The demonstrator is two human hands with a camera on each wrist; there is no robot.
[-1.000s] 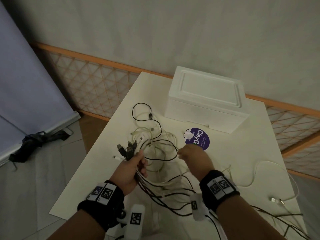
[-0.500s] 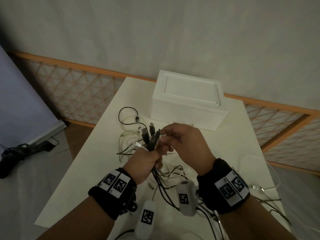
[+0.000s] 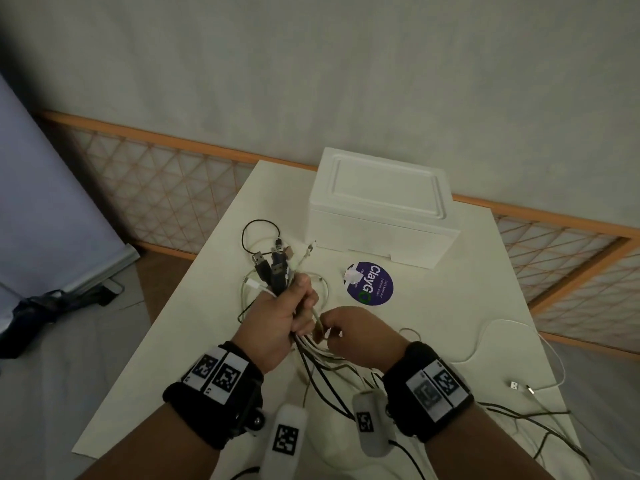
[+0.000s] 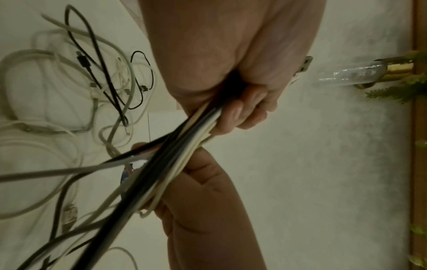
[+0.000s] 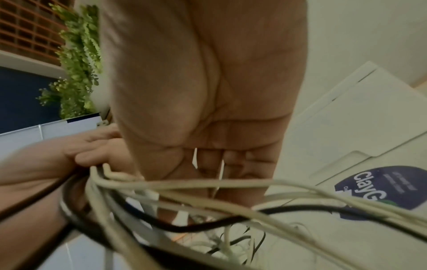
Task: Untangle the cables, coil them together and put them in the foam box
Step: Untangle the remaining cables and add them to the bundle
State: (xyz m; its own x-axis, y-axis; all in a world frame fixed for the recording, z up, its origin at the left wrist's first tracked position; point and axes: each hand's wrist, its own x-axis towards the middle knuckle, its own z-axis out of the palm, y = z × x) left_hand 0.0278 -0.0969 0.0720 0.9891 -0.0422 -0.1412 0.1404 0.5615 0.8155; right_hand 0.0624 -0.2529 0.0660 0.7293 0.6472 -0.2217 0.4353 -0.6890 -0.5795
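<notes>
Head view shows your left hand (image 3: 277, 327) fisted around the cables (image 3: 277, 271) at frame centre (plugs upward), your right hand (image 3: 356, 336) pinching strands just below.

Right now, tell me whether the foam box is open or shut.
Shut. The foam box sits at the far end of the table with its lid seated flat on top; no cables are inside it yet.

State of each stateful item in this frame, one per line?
foam box: lid on, closed.
cable bundle: gripped upright, plug ends gathered at the top, tails still tangled.
left hand: fist gripping the cable bundle.
right hand: fingers curled around the cables just below the left hand.
white cable: loose on the table, not gathered.
</notes>
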